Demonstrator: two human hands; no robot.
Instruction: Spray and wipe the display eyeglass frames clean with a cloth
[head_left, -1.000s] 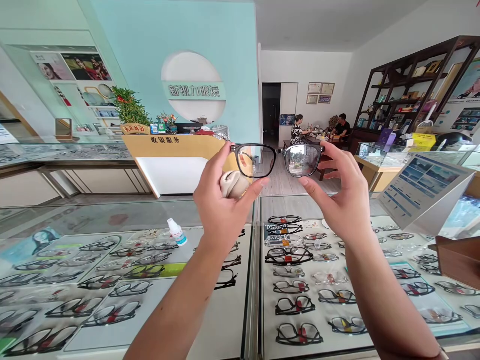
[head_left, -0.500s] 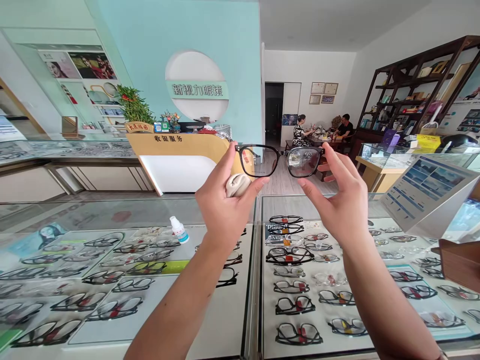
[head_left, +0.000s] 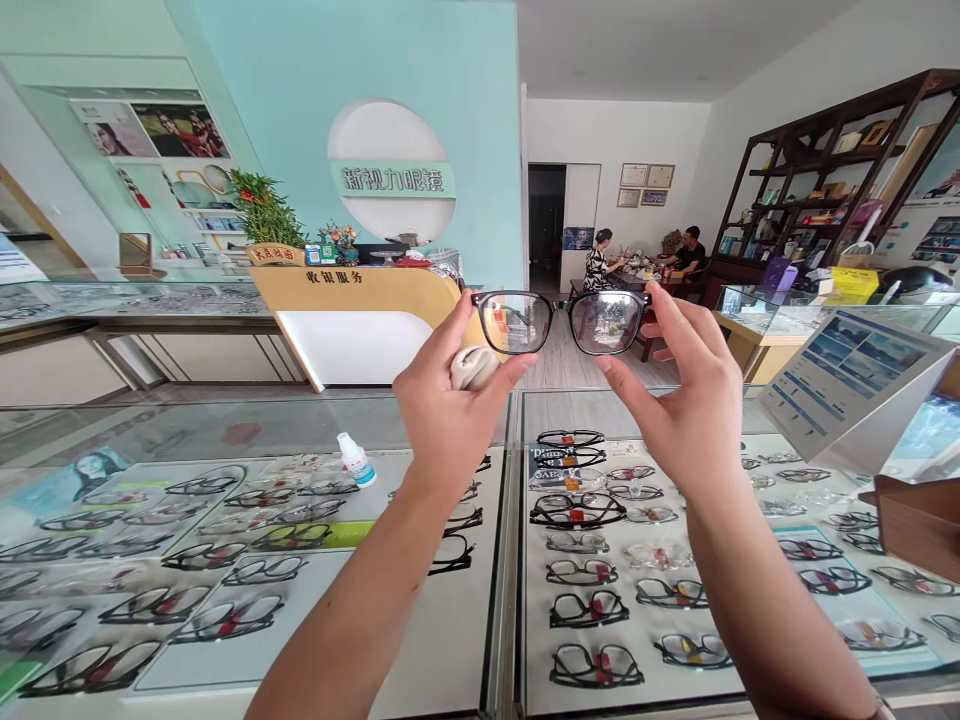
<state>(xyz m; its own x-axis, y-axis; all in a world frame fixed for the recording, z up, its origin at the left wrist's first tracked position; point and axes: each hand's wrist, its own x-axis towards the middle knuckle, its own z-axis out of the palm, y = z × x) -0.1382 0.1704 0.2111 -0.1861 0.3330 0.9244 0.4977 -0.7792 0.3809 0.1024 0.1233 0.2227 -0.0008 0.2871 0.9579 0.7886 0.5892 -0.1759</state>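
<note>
Both hands hold up a pair of black-framed glasses (head_left: pixel 560 304) above the glass counter, lenses facing me. My left hand (head_left: pixel 450 400) pinches the left end of the frame between finger and thumb. Tucked in that same palm is a rolled beige cloth (head_left: pixel 474 369). My right hand (head_left: pixel 686 390) grips the right end by the hinge, its thumb near the lower rim. Light reflections show on both lenses. Left of my left forearm, a small white spray bottle (head_left: pixel 356 461) with a blue label stands on the counter.
Beneath the glass counter top (head_left: pixel 285 430) lie rows of glasses (head_left: pixel 589 608). A white display card (head_left: pixel 847 385) and a brown box (head_left: pixel 919 525) stand at the right. Farther back are a cashier desk (head_left: pixel 360 340), a dark shelf (head_left: pixel 817 165) and two people (head_left: pixel 686 255) seated at a table.
The glasses have tilted slightly, and the reflections on their lenses are brighter. Both hands keep their hold. The whole view has shifted a little.
</note>
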